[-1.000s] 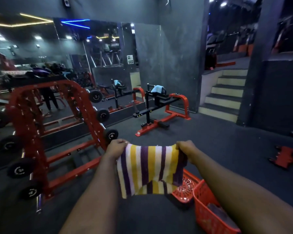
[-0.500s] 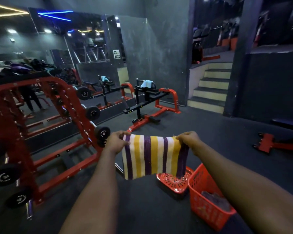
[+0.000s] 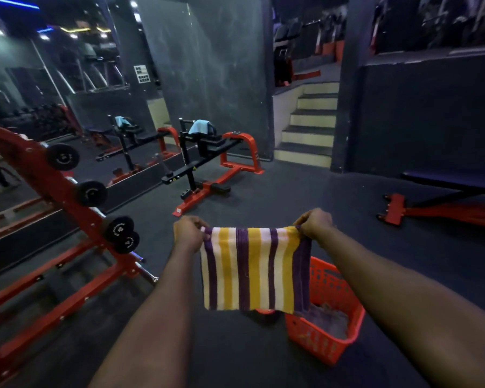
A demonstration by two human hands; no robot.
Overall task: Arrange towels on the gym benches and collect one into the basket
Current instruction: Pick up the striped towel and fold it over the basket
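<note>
left hand (image 3: pixel 187 231) and right hand (image 3: pixel 315 223) each pinching a top corner of the striped towel (image 3: pixel 254 268), towel hanging flat, orange basket (image 3: pixel 331 317) near right on the floor, blue towel (image 3: pixel 199 126) on far bench (image 3: pixel 207 152)

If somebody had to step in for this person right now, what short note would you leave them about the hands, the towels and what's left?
Left hand pinches the top left corner of the striped towel, right hand the top right; it hangs spread.
Orange basket stands on the floor just right of the towel, something dark inside.
Done: a blue towel lies on the red machine ahead.
Left, probably: lay the striped towel on the dark bench at right, then collect one into the basket.
</note>
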